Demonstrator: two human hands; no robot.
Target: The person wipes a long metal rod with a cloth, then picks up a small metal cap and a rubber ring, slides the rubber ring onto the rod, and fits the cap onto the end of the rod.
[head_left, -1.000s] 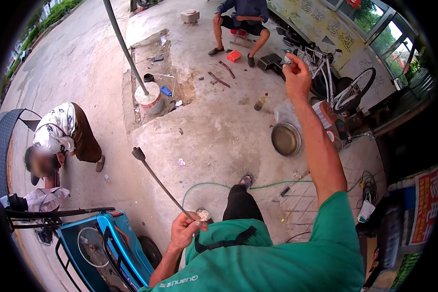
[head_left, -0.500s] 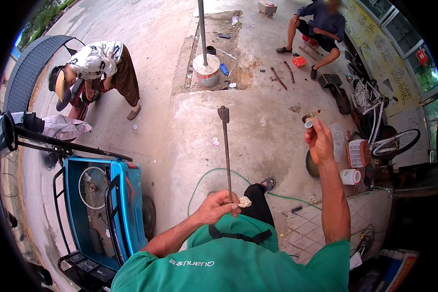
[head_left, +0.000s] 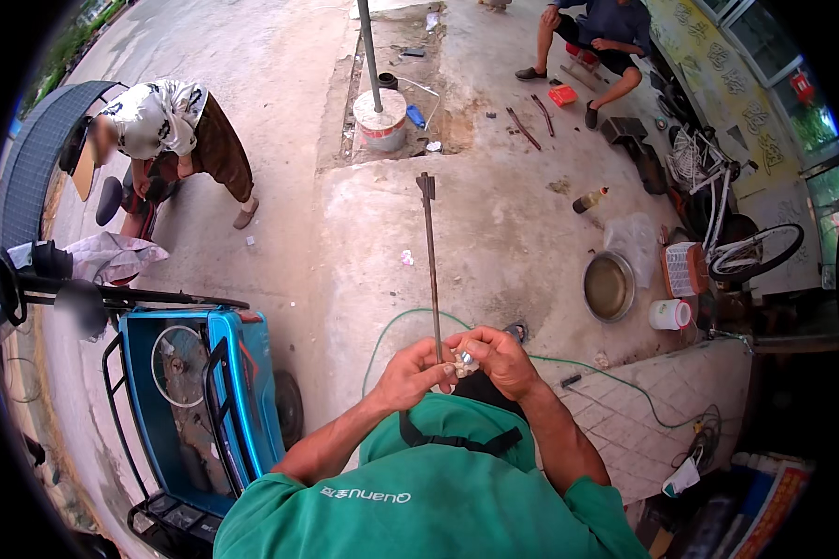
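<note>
My left hand (head_left: 408,374) is closed around the near end of a long, thin, rusty metal rod (head_left: 433,279). The rod points away from me, and a thicker, finned piece caps its far end. A crumpled off-white wad (head_left: 460,370) sits by the left fingertips. My right hand (head_left: 503,366) is against the left one, its thumb and fingers pinching a small shiny silver piece (head_left: 467,357) at the wad. The fingers partly cover that piece, so its exact kind does not show.
A blue cargo tricycle bed (head_left: 242,373) stands at my left. A green hose (head_left: 578,380) crosses the ground. On the right are a metal basin (head_left: 587,296), white bucket (head_left: 667,315), bottle (head_left: 587,200) and bicycle (head_left: 755,270). Two people are farther off.
My right hand has come down from the upper right to the left hand, bringing the small silver piece to the wad. The left hand still grips the rod.
</note>
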